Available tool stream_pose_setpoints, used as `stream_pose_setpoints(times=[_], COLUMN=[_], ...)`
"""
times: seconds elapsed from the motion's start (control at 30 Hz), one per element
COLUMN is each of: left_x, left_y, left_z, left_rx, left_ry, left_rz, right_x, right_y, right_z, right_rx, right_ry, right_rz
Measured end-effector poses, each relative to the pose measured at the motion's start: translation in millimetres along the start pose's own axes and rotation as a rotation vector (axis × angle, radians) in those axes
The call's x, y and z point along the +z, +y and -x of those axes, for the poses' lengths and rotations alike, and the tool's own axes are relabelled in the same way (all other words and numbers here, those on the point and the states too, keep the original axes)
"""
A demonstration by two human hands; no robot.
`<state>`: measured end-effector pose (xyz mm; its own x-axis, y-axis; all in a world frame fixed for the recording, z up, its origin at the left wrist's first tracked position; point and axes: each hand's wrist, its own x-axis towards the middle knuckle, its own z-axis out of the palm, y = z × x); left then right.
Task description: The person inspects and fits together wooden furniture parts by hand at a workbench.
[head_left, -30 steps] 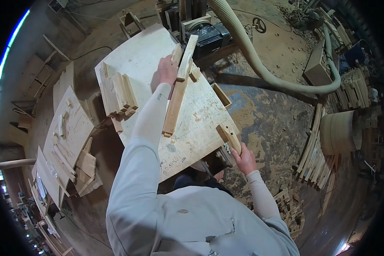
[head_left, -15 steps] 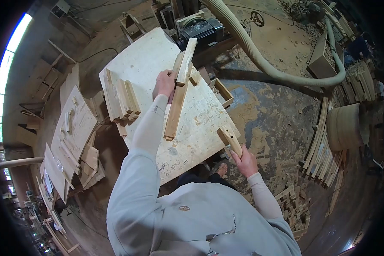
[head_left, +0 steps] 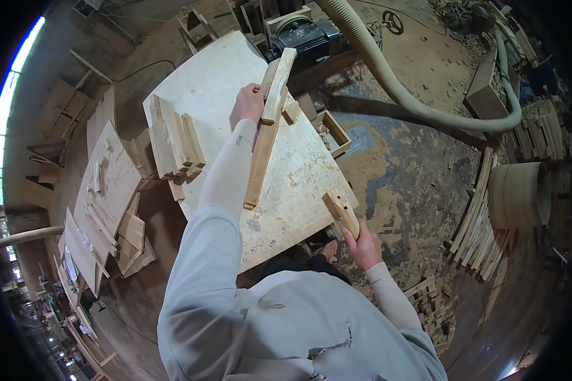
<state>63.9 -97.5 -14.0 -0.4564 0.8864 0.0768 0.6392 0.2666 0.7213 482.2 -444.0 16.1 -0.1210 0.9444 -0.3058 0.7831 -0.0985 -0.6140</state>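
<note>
- Little has moved since half a second ago: both hands keep the same grips, and only our view has swung slightly over the bench.
- Our left hand (head_left: 248, 105) is curled shut around the edge of the long strip (head_left: 257, 168), right where a second strip (head_left: 278, 82) overlaps it. Its thumb side is hidden from us.
- Beyond those fingertips the second strip runs on toward the motor (head_left: 308, 39) and the dust hose (head_left: 388, 82). Back from the knuckles, the long strip lies flat on the table (head_left: 203, 89) and points toward our body.
- Our right hand (head_left: 365, 244) is closed around the near end of the short block (head_left: 340, 209). The rest of the block juts out past the fingers, over the table's near corner.
- A stack of cut pieces (head_left: 178, 143) lies well out from the back of the left hand. A small open box (head_left: 332, 133) sits off past the second strip.
- In our judgement, the left grip does best pressing both strips down together, so the overlap cannot slide.
- We would keep the fingers on the outer edge, well clear of the machine end.
- The right hand should hold the block steady and apart from the strips.
</note>
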Motion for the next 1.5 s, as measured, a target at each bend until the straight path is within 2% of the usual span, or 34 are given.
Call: stream_pose_setpoints(times=[0.2, 0.57, 0.77, 1.0, 1.1, 1.17, 1.23, 1.3, 1.33, 1.4, 1.43, 1.5], left_x=[11.4, -16.2, 3.1, -1.1, 7.3, 8.1, 1.1, -12.3, -17.9, -21.9, -23.2, -19.6], left_y=[-3.6, 7.4, -23.0, -35.1, -30.4, -23.8, -24.3, -25.3, -24.2, -25.2, -25.4, -30.1], left_z=[-37.4, -82.9, -115.3, -87.0, -68.9, -62.7, -63.7, -51.1, -42.6, -21.5, -7.3, 20.6], left_rx=[0.061, -0.036, -0.011, 0.04, 0.07, 0.065, 0.117, 0.356, 0.357, 0.464, 0.465, 0.334], left_ry=[0.042, 0.034, 0.027, -0.009, 0.051, 0.0, 0.056, 0.201, 0.203, 0.04, 0.042, 0.137], left_rz=[-0.024, 0.011, -0.083, -0.049, -0.002, 0.171, 0.069, -0.093, -0.098, -0.108, -0.113, -0.03], right_x=[4.2, 14.5, 21.0, 12.8, 10.6, 7.3, 4.0, 3.6, 6.1, 6.6, 6.1, 0.0], right_y=[-13.1, -54.0, -65.5, -46.3, -35.0, -34.5, -41.7, -44.2, -38.5, -29.9, -23.5, -13.2], right_z=[-26.5, -80.3, -82.3, -71.1, -57.3, -51.5, -50.9, -49.1, -45.9, -32.4, -22.9, -6.9], right_rx=[0.006, -0.008, -0.005, -0.008, 0.006, 0.023, 0.036, 0.05, 0.036, 0.02, 0.03, 0.037], right_ry=[0.032, 0.048, 0.084, 0.045, 0.055, 0.058, 0.053, 0.043, 0.051, 0.057, 0.048, 0.037], right_rz=[0.028, 0.0, -0.045, -0.031, -0.043, -0.01, -0.02, -0.029, -0.022, -0.019, -0.008, -0.001])
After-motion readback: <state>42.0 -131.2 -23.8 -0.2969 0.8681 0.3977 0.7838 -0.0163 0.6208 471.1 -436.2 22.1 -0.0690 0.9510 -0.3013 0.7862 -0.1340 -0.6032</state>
